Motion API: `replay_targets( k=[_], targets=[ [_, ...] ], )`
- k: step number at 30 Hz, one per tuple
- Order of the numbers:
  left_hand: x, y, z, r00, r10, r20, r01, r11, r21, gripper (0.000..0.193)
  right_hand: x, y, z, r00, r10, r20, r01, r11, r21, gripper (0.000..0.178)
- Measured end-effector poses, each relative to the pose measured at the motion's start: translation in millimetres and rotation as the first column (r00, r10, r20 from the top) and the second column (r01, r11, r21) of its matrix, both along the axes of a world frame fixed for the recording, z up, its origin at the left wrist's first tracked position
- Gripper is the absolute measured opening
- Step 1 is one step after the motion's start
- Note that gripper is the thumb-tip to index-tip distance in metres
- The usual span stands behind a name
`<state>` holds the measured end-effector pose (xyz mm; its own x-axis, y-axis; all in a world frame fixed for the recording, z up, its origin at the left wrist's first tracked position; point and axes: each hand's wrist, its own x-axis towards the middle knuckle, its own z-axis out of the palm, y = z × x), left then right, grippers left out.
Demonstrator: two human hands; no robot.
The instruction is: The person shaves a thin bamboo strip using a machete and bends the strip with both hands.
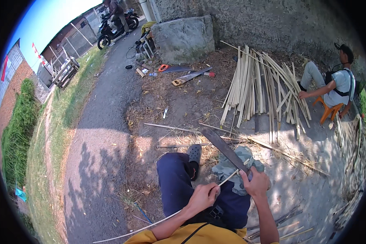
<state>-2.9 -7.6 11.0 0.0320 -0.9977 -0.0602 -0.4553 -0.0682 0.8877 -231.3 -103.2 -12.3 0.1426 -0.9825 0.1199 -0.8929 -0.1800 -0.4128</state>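
Note:
My right hand (256,184) is closed round the handle end of a machete (223,147). Its long dark blade points away and to the left over my lap. In my left hand (202,197) is a thin pale bamboo strip (230,177), gripped between closed fingers. The strip's far end meets the blade near my right hand, and its other end trails past my left forearm to the lower left. A grey-green cloth (245,153) lies over my right leg under the blade. My left leg is bent, in dark blue trousers (173,179).
A large pile of bamboo strips (252,87) lies ahead to the right. Two handsaws, one of them a yellow-handled saw (191,76), lie farther off. A co-worker (337,83) sits on an orange stool (328,109) at right. Another person stands by a motorbike (105,34).

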Motion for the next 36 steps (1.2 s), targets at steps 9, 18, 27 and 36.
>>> replay_targets(
  k=[9, 18, 27, 36],
  targets=[
    [5.5, 3.0, 7.8, 0.999, -0.021, 0.03, 0.022, 0.999, -0.025, 0.012, 0.8, -3.6, 8.7, 0.996, 0.008, 0.088, -0.017, 0.994, 0.105, 0.053],
    [7.2, 14.3, 2.2, 1.0, -0.005, 0.003, 0.005, 0.999, -0.037, 0.013, -2.1, -8.2, 0.7, 0.989, 0.012, 0.144, -0.009, 1.0, -0.021, 0.06],
    [1.5, 2.8, 10.7, 0.999, 0.02, 0.049, -0.018, 0.999, -0.041, 0.015, 2.2, -12.6, -3.5, 0.986, -0.064, 0.152, 0.057, 0.997, 0.054, 0.061],
    [114.7, 82.1, 105.5, 0.91, 0.27, 0.315, -0.275, 0.961, -0.03, 0.019, -29.1, -10.0, -25.4, 0.847, -0.18, 0.501, 0.092, 0.977, 0.195, 0.065]
  ],
)
